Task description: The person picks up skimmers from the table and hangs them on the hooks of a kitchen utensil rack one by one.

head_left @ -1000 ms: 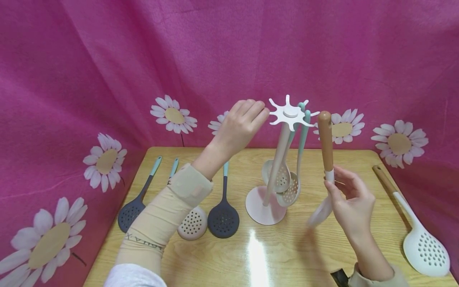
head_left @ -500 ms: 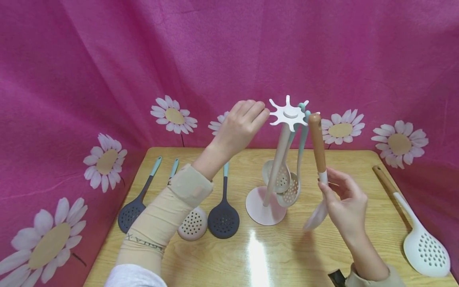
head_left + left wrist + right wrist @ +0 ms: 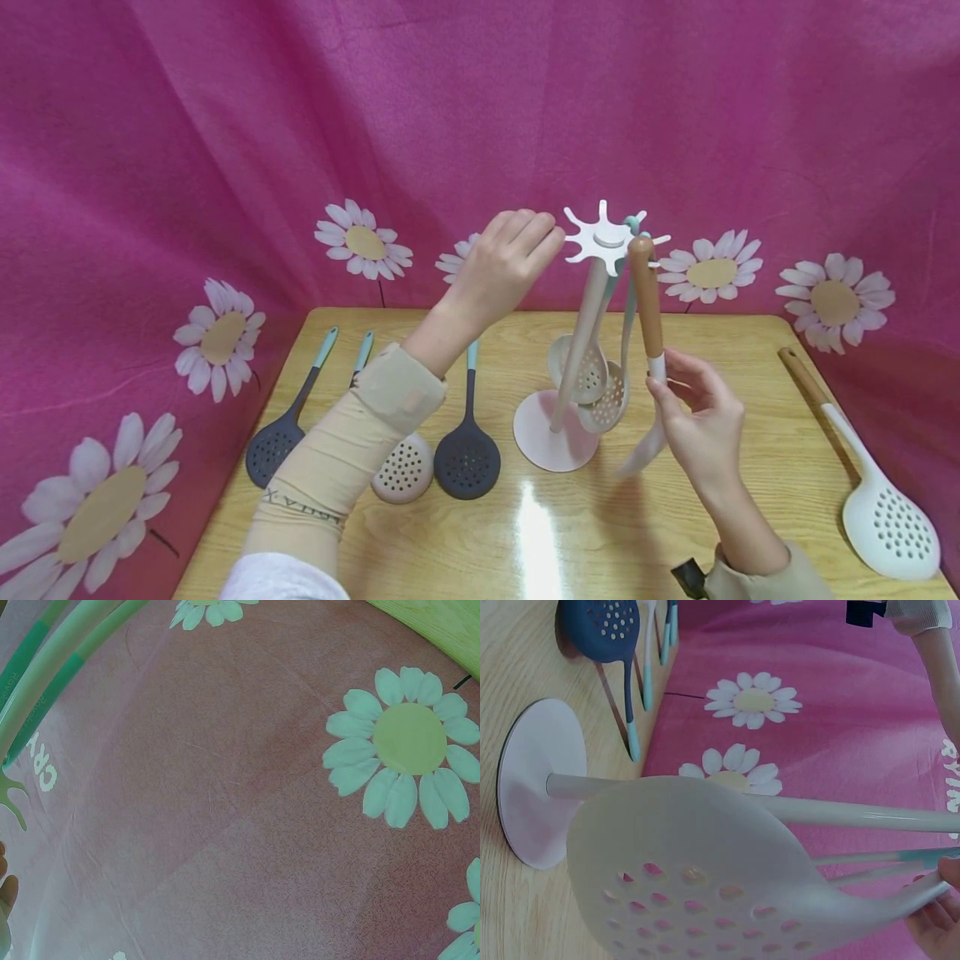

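Note:
In the head view my left hand (image 3: 506, 262) is at the left prong of the white utensil rack (image 3: 606, 237), fingers curled down over it; the fingertips are hidden. My right hand (image 3: 697, 421) pinches the white neck of a skimmer with a wooden handle (image 3: 647, 300), held upright at the rack's right side, handle top beside the prongs. Its pale perforated head (image 3: 697, 862) fills much of the right wrist view, in front of the rack's post (image 3: 855, 815). Two slotted ladles with mint handles (image 3: 603, 408) hang from the rack.
Left of the rack's round base (image 3: 551, 446) lie a dark skimmer (image 3: 468, 458), a pale skimmer (image 3: 403, 468) and another dark skimmer (image 3: 273, 450) on the wooden table (image 3: 480, 550). A white skimmer (image 3: 892, 525) lies at the right edge. Pink flowered cloth (image 3: 450, 125) encloses the table.
My right hand has moved left with the skimmer, bringing the handle top from right of the rack to its right-hand prongs. The left hand has stayed in place.

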`<action>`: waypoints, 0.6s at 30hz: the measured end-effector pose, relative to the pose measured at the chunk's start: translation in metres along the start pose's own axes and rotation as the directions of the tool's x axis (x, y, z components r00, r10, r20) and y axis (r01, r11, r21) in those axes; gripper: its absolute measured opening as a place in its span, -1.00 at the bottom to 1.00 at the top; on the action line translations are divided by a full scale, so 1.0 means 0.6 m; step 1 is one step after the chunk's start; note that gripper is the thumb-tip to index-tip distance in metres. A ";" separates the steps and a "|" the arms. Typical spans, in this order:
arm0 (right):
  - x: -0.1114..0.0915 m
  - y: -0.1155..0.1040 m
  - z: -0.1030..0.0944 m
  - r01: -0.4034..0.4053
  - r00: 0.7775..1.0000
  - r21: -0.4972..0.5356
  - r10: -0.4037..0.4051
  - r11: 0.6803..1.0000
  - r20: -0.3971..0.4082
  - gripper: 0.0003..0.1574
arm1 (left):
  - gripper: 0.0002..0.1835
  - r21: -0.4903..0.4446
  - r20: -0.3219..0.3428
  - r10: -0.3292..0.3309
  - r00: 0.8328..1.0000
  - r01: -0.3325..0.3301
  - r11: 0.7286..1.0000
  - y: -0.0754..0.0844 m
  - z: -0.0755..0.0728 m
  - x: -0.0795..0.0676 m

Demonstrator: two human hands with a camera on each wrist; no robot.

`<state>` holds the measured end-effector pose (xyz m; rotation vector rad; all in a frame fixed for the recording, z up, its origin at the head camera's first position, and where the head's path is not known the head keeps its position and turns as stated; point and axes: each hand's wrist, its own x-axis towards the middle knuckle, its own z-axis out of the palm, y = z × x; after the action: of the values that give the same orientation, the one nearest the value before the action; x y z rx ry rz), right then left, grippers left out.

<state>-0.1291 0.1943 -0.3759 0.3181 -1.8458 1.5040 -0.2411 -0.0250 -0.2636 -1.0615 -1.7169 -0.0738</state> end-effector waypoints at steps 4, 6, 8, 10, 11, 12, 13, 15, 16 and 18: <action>-0.001 0.001 0.006 0.001 1.000 0.009 -0.001 1.000 -0.005 -0.54 | -0.84 -0.005 -0.003 -0.001 1.000 0.001 1.000 0.000 0.001 0.000; -0.001 0.001 0.009 0.003 1.000 0.004 -0.003 1.000 -0.002 -0.54 | -0.85 -0.012 -0.005 -0.002 1.000 0.002 1.000 0.000 0.001 0.000; -0.002 0.002 0.011 0.005 1.000 0.003 -0.005 1.000 0.001 -0.54 | -0.85 -0.017 -0.007 -0.002 1.000 0.002 1.000 0.001 0.002 -0.001; -0.002 0.003 0.013 0.002 1.000 0.000 -0.002 1.000 0.001 -0.54 | -0.85 -0.019 -0.007 -0.002 1.000 0.002 1.000 0.001 0.002 -0.001; -0.003 0.003 0.014 0.000 1.000 -0.006 0.000 1.000 0.000 -0.54 | -0.85 -0.018 -0.007 -0.002 1.000 0.002 1.000 0.001 0.002 -0.001; -0.003 0.004 0.015 -0.004 1.000 -0.012 0.004 1.000 -0.001 -0.55 | -0.85 -0.017 -0.006 -0.001 1.000 0.001 1.000 0.000 0.002 -0.001; -0.004 0.006 0.016 -0.007 1.000 -0.009 0.007 1.000 -0.003 -0.55 | -0.85 -0.016 -0.005 -0.001 1.000 0.001 1.000 0.000 0.002 -0.001; -0.004 0.008 0.019 -0.013 1.000 -0.006 0.013 1.000 -0.006 -0.55 | -0.85 -0.014 -0.004 0.000 1.000 0.000 1.000 0.000 0.002 -0.001; -0.005 0.009 0.020 -0.016 1.000 -0.006 0.016 1.000 -0.008 -0.55 | -0.85 -0.014 -0.004 0.000 1.000 0.000 1.000 0.000 0.002 -0.001; -0.005 0.011 0.022 -0.021 1.000 0.003 0.021 1.000 -0.012 -0.55 | -0.85 -0.014 -0.003 0.001 1.000 -0.001 1.000 0.000 0.002 0.000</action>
<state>-0.1359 0.1835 -0.3835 0.2906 -1.8432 1.5196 -0.2416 -0.0244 -0.2641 -1.0713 -1.7153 -0.0869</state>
